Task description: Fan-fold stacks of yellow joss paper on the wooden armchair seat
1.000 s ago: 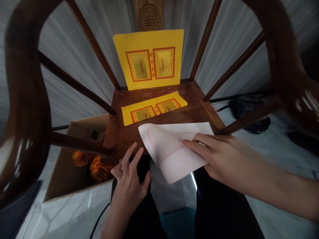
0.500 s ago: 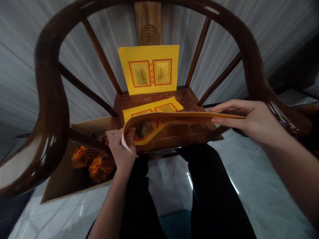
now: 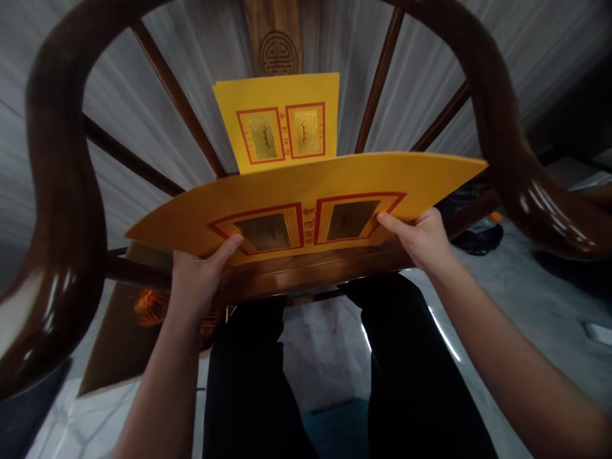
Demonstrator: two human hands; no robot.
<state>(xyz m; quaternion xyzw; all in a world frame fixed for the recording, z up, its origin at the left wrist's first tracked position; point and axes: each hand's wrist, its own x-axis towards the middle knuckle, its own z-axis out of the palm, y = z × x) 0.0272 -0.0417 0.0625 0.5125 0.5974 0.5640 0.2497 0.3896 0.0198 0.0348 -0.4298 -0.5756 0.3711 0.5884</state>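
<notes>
Yellow paper sheet [image 3: 306, 175] w/ red-bordered panels, item 1: loc?
Up in the air, bowed, spanning the front of the dark wooden armchair [image 3: 67, 159], just above its seat edge [image 3: 310, 271].

Item 2, L hand [image 3: 201, 277], state?
Not open: holding the sheet's lower edge by the left panel, thumb on the printed face, fingers behind it & hidden. Forearm rises from lower left.

Item 3, R hand [image 3: 421, 239]?
Same grip, lower edge by the right panel, thumb on face, fingers out of sight. Forearm angles in from lower right.

Step in hand, approx?
Judging by pose: two-handed handling of the sheet, held clear of the seat. Next move needs both hands kept on it, paper looks too floppy for one.

Other stock?
2nd yellow sheet [image 3: 277, 121], same print, upright against chair back, below carved round emblem [image 3: 277, 56]. Cardboard box [image 3: 108, 344] low left, orange fringed bundle [image 3: 150, 307] in it. Black trousers [image 3: 248, 382] below hands.
</notes>
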